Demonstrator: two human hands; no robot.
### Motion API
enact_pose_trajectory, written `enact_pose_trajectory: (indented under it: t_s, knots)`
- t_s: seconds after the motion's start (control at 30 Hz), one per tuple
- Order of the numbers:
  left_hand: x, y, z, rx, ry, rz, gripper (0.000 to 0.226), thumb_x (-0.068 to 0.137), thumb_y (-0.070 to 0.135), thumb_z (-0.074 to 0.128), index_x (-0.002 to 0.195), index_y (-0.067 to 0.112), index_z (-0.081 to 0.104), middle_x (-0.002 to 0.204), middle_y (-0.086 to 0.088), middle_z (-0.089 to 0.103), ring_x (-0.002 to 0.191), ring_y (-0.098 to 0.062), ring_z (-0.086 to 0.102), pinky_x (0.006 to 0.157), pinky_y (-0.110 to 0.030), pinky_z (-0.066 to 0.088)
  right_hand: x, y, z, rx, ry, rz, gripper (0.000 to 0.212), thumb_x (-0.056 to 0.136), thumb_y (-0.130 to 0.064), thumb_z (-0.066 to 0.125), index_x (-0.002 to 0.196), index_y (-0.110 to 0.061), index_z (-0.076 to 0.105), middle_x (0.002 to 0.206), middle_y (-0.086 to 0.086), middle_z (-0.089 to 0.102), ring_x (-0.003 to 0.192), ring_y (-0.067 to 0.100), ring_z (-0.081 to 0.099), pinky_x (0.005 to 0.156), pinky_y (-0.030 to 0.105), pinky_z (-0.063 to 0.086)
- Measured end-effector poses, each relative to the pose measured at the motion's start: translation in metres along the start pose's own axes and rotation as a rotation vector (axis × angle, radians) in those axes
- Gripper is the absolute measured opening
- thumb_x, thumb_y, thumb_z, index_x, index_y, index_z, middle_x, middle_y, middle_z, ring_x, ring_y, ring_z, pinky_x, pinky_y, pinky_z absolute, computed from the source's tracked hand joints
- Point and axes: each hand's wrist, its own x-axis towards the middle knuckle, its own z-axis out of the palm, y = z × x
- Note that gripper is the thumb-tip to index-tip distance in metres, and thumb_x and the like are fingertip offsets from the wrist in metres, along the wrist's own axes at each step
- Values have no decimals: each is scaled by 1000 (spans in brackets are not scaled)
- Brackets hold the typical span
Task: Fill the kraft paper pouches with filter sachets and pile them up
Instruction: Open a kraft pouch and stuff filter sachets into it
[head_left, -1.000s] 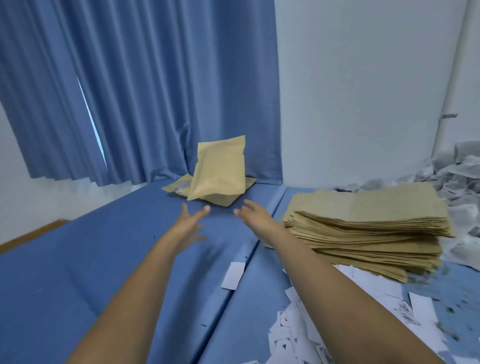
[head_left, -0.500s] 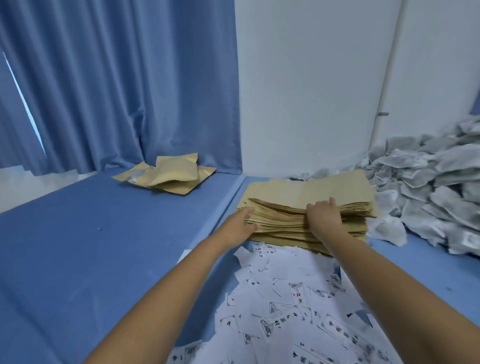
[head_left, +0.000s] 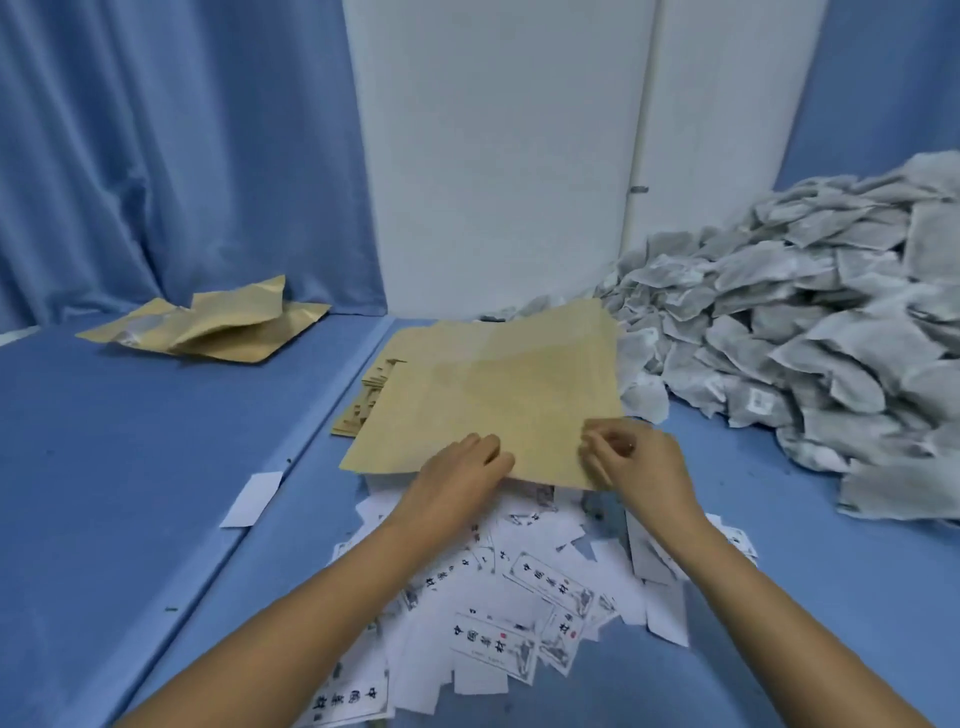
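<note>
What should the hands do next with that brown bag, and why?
Probably open the bag by pulling its near edge apart. The left hand and right hand both hold that edge, the bag looks flat, and the heap of sachets lies beside it on the right, ready to go in.
</note>
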Motion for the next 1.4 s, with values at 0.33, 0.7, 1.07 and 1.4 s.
enact_pose_trajectory:
  t_s: [0.33,0.7,1.07,1.4]
  knots:
    - [-18,77,-6,-433,-316,184,24,85,50,42,93,28,47,98,14,53,83,-9,52,63,-33,42,-7,73,-20,473,-207,542,13,93,-6,54,90,-6,67,78,13,66,66,24,59,63,32,47]
    - [88,128,47,-1352,-508,-721,29,91,35,60,69,19,50,63,0,45,48,-8,52,58,-25,57,-12,86,-29,978,-414,607,34,101,-18,42,77,-8,65,66,5,53,53,8,55,53,20,52]
    - [79,113,49,-1580,-589,-705,27,92,30,64,92,7,51,82,-4,45,77,-10,51,73,-34,60,-11,91,-32,1111,-534,560,22,100,-6,42,103,6,60,99,21,60,90,27,61,89,31,52]
    - [76,132,50,-1226,-250,-685,9,89,11,55,93,10,47,98,-6,56,71,-27,66,62,-35,58,-19,83,-28,554,-356,475,29,82,11,50,90,-5,73,72,11,66,62,19,57,61,26,45]
